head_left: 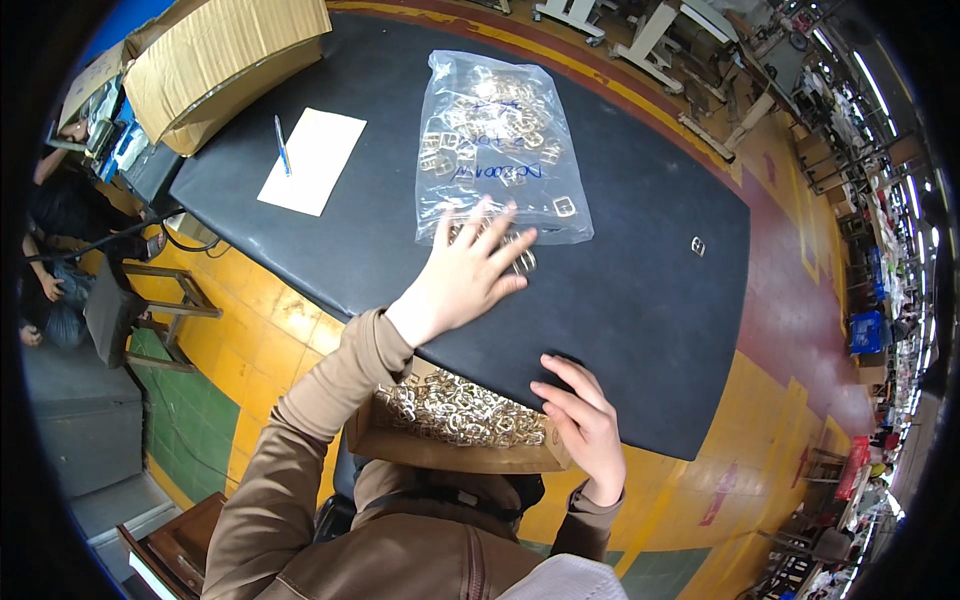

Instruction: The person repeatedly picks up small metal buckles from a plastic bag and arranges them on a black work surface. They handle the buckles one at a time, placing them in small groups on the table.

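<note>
A clear plastic bag of metal buckles lies on the black table, with handwriting on its front. My left hand rests palm down at the bag's near edge, fingers spread over a few loose buckles that it partly hides. My right hand is at the table's near edge, its fingers apart and no object visible in them. Below that edge, close to my lap, a cardboard box holds a heap of shiny buckles. A single buckle lies apart at the table's right.
On the black table lie a sheet of paper and a pen. A large cardboard carton stands at the far left corner. Beyond the left edge are a stool and a seated person.
</note>
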`<move>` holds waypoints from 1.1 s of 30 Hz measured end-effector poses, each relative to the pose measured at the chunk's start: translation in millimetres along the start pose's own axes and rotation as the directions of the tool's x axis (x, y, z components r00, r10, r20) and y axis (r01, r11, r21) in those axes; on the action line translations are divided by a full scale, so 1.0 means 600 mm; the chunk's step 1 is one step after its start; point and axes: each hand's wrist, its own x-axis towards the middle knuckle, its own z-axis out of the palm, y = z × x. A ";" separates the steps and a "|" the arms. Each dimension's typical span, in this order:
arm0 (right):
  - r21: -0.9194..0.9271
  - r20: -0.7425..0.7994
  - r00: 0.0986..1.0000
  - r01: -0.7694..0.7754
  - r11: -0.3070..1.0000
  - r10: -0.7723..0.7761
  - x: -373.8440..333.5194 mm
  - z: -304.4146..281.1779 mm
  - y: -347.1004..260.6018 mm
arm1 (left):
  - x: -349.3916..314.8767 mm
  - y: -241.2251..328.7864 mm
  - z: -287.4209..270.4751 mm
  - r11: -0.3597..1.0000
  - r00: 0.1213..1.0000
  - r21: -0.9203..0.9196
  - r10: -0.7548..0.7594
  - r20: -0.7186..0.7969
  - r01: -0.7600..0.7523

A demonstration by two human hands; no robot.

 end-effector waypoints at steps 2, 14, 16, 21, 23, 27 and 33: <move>-0.017 -0.014 1.000 0.011 1.000 -0.011 0.018 0.002 -0.001 | -0.018 0.014 -0.016 0.991 0.995 -0.097 0.096 0.040 -0.091; -0.430 -0.010 0.999 0.039 0.902 -0.048 0.128 0.053 0.044 | -0.067 0.004 -0.062 0.910 0.991 -0.401 -0.131 -0.038 0.105; -0.314 0.030 0.999 0.027 0.949 -0.018 0.103 0.051 0.039 | -0.076 0.002 -0.065 0.924 0.986 -0.345 -0.168 0.012 0.162; -0.273 0.221 0.975 0.030 0.962 0.032 0.013 0.049 -0.004 | -0.076 0.011 -0.066 0.951 0.995 -0.301 -0.086 -0.044 0.069; -0.228 0.286 0.958 0.050 0.972 0.017 -0.010 0.051 -0.021 | -0.077 0.014 -0.068 0.949 0.998 -0.311 -0.055 -0.033 0.042; 0.007 0.274 0.958 0.081 0.997 -0.080 -0.007 0.039 -0.029 | -0.080 0.009 -0.071 0.945 0.998 -0.322 0.061 0.017 -0.052; -0.131 -0.067 0.995 0.069 0.989 -0.078 0.115 0.066 0.010 | -0.095 -0.002 -0.067 0.881 0.991 -0.452 0.118 -0.067 -0.136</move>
